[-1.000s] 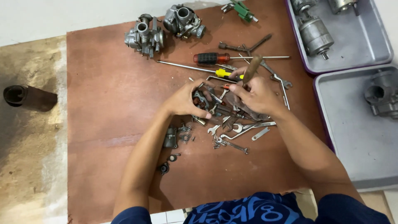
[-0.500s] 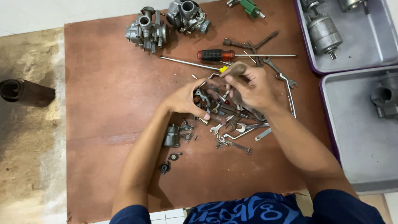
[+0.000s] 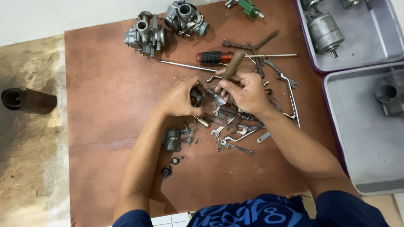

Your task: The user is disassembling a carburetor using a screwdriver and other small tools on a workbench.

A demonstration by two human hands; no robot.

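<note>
grey tray holds a cylindrical motor.

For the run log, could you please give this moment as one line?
left hand: holds small part | right hand: grips wooden-handled tool | wrenches below | board

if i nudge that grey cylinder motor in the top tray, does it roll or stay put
The grey cylinder motor lies on its side, so its round body would probably roll or rock across the tray. It looks like solid metal, so likely heavy for its size and stiff. Its thin shaft end may make it swing round rather than roll straight.
</note>
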